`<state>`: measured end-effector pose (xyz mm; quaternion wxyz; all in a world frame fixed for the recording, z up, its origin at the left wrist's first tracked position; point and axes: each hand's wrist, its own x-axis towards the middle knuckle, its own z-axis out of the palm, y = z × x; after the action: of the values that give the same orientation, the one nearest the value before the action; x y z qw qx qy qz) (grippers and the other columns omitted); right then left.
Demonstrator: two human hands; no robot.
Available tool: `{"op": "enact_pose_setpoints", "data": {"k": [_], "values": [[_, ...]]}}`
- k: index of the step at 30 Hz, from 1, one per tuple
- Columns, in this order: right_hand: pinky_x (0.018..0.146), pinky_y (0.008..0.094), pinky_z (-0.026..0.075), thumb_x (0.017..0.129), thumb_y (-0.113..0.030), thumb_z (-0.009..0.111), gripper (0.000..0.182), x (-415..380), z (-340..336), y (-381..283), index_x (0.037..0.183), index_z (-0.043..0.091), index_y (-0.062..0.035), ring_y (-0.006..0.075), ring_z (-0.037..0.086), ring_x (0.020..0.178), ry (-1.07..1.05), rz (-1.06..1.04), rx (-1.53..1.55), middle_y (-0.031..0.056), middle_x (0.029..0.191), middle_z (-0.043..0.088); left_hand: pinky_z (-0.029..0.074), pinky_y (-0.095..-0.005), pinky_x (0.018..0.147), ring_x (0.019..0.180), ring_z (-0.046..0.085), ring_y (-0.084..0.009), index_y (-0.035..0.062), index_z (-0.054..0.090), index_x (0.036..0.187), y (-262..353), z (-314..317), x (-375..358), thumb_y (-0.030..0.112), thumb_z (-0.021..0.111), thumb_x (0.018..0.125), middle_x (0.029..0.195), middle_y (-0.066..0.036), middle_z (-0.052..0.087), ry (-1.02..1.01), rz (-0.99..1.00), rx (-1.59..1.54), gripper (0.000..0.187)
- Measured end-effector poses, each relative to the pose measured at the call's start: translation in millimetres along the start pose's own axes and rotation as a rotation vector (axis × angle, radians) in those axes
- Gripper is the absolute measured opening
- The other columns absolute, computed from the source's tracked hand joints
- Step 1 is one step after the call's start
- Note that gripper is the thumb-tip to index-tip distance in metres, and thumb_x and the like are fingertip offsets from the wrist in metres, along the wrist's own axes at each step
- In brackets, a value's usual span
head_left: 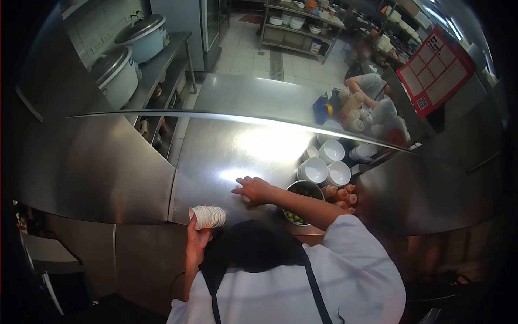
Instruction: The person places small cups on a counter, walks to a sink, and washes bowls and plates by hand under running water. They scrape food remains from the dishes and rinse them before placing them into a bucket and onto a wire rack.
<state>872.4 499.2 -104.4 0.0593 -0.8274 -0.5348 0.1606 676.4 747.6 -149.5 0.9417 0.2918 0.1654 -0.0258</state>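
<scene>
My left hand (197,237) is closed around a nested stack of white paper cups (209,217), held on its side near the front edge of the steel counter (208,156). Over the middle of that counter, my right hand (254,190) reaches out with its fingers apart and nothing in them. Beneath my right forearm stands a round container (294,217) with green pieces inside, partly covered by the arm. Stacks of white bowls (312,170) sit beyond it.
Squeeze bottles (341,195) cluster at the right. A steel shelf edge (232,120) crosses the view above the counter. Two large cookers (141,40) stand at the far left. Another person (372,86) bends at the back right, near a red-framed sheet (436,70).
</scene>
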Motion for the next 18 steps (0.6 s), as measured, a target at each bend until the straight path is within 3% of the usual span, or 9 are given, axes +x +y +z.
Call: {"op": "enact_pose_setpoints", "data": {"k": [1, 5, 8, 11, 14, 15, 17, 18], "values": [[0.082, 0.0442, 0.056, 0.069, -0.027, 0.078, 0.058, 2, 8, 1, 0.124, 0.066, -0.0148, 0.0331, 0.060, 0.108, 0.038, -0.032, 0.001, 0.0150, 0.119, 0.058, 0.050, -0.0643, 0.097, 0.126, 0.056, -0.0391, 0.0070, 0.052, 0.135, -1, -3, 0, 0.044, 0.060, 0.093, 0.138, -0.020, 0.056, -0.008, 0.007, 0.006, 0.057], [0.080, 0.0437, 0.056, 0.074, -0.031, 0.075, 0.036, 12, 11, 5, 0.105, 0.072, -0.0122, 0.0326, 0.060, 0.107, -0.100, -0.027, -0.086, 0.0135, 0.107, 0.064, 0.049, -0.0687, 0.095, 0.128, 0.054, -0.0392, 0.0077, 0.051, 0.137, -1, -9, -9, 0.046, 0.058, 0.095, 0.140, -0.019, 0.055, -0.026, 0.004, -0.028, 0.057], [0.082, 0.0444, 0.056, 0.077, -0.035, 0.072, 0.036, 19, 6, 26, 0.106, 0.073, -0.0121, 0.0328, 0.060, 0.109, -0.103, 0.024, -0.129, 0.0142, 0.111, 0.064, 0.045, -0.0514, 0.107, 0.129, 0.055, -0.0356, 0.0051, 0.051, 0.137, 3, 3, -19, 0.042, 0.061, 0.095, 0.140, -0.020, 0.055, -0.022, 0.003, -0.092, 0.057], [0.088, 0.0452, 0.053, 0.084, -0.042, 0.066, 0.037, 27, 12, 74, 0.106, 0.073, -0.0139, 0.0324, 0.059, 0.111, -0.034, 0.153, -0.187, 0.0144, 0.113, 0.065, 0.049, -0.0507, 0.102, 0.127, 0.056, -0.0347, 0.0071, 0.050, 0.139, 3, 0, -22, 0.043, 0.060, 0.095, 0.141, -0.019, 0.056, 0.000, -0.013, -0.077, 0.057], [0.085, 0.0441, 0.054, 0.084, -0.035, 0.069, 0.030, 19, -13, 122, 0.104, 0.073, -0.0139, 0.0308, 0.062, 0.109, -0.035, 0.259, -0.279, 0.0138, 0.113, 0.065, 0.052, -0.0502, 0.097, 0.125, 0.058, -0.0343, 0.0085, 0.051, 0.138, 3, 12, -27, 0.044, 0.059, 0.096, 0.141, -0.018, 0.056, 0.009, 0.026, -0.057, 0.056], [0.077, 0.0462, 0.055, 0.090, -0.044, 0.060, 0.036, 18, -1, 153, 0.095, 0.074, -0.0114, 0.0325, 0.064, 0.101, 0.054, 0.244, -0.385, 0.0151, 0.103, 0.067, 0.051, -0.0565, 0.097, 0.126, 0.056, -0.0356, 0.0088, 0.051, 0.138, 1, 10, -27, 0.046, 0.058, 0.096, 0.141, -0.018, 0.055, 0.007, 0.032, -0.041, 0.056], [0.075, 0.0455, 0.055, 0.086, -0.034, 0.063, 0.024, 8, 4, 205, 0.089, 0.074, -0.0130, 0.0308, 0.064, 0.100, 0.041, 0.344, -0.288, 0.0131, 0.101, 0.067, 0.048, -0.0693, 0.095, 0.129, 0.053, -0.0381, 0.0094, 0.052, 0.137, -3, 4, -28, 0.050, 0.057, 0.096, 0.142, -0.018, 0.053, 0.005, 0.047, -0.012, 0.058], [0.075, 0.0444, 0.055, 0.086, -0.030, 0.063, 0.019, -6, -11, 209, 0.089, 0.073, -0.0139, 0.0298, 0.064, 0.100, 0.081, 0.345, -0.463, 0.0119, 0.100, 0.067, 0.050, -0.0642, 0.095, 0.127, 0.055, -0.0372, 0.0095, 0.051, 0.137, -3, 8, -29, 0.049, 0.057, 0.096, 0.142, -0.017, 0.054, 0.012, 0.043, -0.017, 0.057]]}}
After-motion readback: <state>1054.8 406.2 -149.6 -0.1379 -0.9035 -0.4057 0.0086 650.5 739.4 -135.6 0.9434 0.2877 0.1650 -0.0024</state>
